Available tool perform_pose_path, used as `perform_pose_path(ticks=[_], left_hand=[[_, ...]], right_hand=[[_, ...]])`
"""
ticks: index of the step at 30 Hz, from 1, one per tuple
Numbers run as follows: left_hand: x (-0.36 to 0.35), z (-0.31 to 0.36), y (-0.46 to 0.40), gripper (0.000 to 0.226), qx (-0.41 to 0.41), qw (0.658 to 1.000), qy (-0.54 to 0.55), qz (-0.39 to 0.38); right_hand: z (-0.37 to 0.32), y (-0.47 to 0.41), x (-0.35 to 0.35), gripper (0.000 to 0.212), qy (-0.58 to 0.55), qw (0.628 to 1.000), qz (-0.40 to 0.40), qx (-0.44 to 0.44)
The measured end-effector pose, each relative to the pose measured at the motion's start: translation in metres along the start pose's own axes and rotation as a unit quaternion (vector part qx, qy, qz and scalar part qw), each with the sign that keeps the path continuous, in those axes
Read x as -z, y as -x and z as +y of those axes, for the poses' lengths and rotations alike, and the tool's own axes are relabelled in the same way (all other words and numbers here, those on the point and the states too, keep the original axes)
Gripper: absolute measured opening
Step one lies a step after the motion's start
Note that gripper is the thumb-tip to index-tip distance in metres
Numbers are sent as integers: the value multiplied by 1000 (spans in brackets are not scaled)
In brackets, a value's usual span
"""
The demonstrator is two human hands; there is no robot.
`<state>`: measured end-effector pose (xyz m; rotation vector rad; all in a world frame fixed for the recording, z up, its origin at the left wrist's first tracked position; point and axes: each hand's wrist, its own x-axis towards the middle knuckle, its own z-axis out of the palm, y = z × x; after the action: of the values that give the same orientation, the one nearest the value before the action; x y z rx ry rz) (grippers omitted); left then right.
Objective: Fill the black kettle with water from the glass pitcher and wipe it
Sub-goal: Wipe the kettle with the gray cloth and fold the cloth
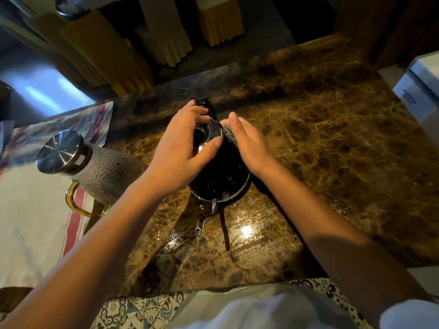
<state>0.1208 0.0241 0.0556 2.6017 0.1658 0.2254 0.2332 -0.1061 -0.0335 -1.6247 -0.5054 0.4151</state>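
The black kettle (221, 179) stands on the brown marble counter (332, 143), its thin spout (202, 222) pointing toward me and its black handle at the far side. My left hand (180, 148) grips the kettle's top around the shiny lid (212, 132), thumb across the rim. My right hand (249, 143) presses a small grey cloth (229, 135) against the kettle's right side with straight fingers. The glass pitcher (104, 169), with a steel lid and amber handle, stands to the left on a white cloth.
Water spots glisten on the counter (247, 231) in front of the kettle. A white striped cloth (35, 222) covers the left. A white box (420, 96) sits at the right edge. Draped chairs (166, 43) stand beyond the counter.
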Motion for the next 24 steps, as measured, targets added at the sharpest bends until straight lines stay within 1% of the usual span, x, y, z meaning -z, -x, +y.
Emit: perform_pose_path(ticks=[2, 4, 6, 8, 11, 14, 16, 17, 20, 22, 24], left_hand=[[0, 1, 0, 58, 1, 1000, 3, 2], [-1, 1, 1, 57, 3, 1000, 4, 5], [-1, 1, 1, 58, 3, 1000, 4, 10], [-1, 0, 1, 58, -2, 1000, 5, 14], [-2, -1, 1, 57, -9, 1000, 4, 21], [-5, -3, 2, 54, -15, 1000, -7, 21], [-6, -4, 2, 51, -13, 1000, -7, 22], [-6, -4, 2, 50, -12, 1000, -6, 24], [-6, -4, 3, 48, -11, 1000, -3, 26], [-5, -4, 2, 47, -13, 1000, 0, 27], [-5, -4, 2, 48, -16, 999, 3, 29]], right_hand=[[10, -1, 2, 54, 39, 999, -5, -25], [18, -3, 2, 61, 75, 996, -18, -48], [19, -3, 1, 70, 72, 994, -25, -74], [14, -2, 2, 79, 7, 993, -33, -110], [-5, 2, 6, 73, -95, 989, -51, -100], [-21, 10, 7, 71, -143, 984, -81, -61], [-24, 18, 2, 70, -165, 980, -94, -55], [-23, 21, -1, 66, -167, 980, -94, -52], [-21, 22, -6, 57, -126, 989, -70, -37], [-21, 16, -4, 59, -73, 995, -55, -37], [-18, 9, -1, 62, -32, 996, -66, -60]])
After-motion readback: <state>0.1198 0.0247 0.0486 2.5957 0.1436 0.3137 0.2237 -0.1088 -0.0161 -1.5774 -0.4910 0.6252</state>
